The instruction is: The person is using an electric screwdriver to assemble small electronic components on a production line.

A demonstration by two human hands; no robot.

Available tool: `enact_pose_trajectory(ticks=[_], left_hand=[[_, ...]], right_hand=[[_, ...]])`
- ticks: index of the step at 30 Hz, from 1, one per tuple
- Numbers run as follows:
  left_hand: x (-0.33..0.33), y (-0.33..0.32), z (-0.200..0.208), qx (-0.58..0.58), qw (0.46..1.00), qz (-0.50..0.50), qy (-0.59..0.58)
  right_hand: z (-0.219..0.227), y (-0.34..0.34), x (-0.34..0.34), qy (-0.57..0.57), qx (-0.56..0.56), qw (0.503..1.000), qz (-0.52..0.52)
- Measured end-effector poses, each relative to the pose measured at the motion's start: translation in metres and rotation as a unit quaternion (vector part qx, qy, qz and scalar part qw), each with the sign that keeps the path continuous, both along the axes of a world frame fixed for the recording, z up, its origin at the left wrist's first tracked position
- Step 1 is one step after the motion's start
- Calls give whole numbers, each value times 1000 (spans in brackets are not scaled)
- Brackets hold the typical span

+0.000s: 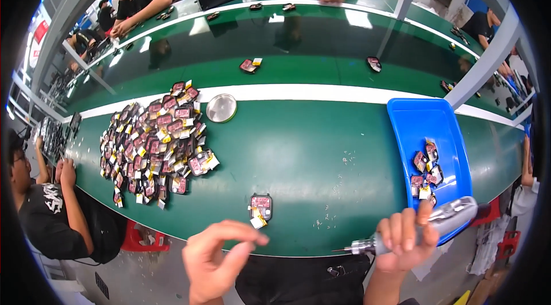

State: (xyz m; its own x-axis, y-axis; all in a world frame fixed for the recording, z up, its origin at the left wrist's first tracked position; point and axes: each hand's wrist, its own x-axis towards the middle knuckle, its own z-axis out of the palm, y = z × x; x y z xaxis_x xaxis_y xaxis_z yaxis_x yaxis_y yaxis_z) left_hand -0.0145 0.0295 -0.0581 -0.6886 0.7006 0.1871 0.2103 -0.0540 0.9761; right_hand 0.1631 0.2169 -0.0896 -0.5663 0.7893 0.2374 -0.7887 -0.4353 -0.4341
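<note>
While the right hand grips one power screwdriver, the left hand, open, apparently empty, curves near one black gadget, near centre | step: seemingly readying; next calls for steadying the gadget | left: gadget heap, uncountable | right: one blue tray, about six gadgets

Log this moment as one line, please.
left hand: open, near lone module; right hand: holding grey screwdriver; blue tray: several modules; module pile: left
</note>
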Motion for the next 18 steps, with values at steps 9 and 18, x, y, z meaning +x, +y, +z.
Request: enact_pose_trajectory(ticks=[9,18], left_hand=[[-21,114,-27,-170,867,-144,446],[-18,146,-37,-177,806,-216,521]], right_hand=[[-42,-6,5,-89,-104,990,36],[-42,0,8,-78,-133,986,69]])
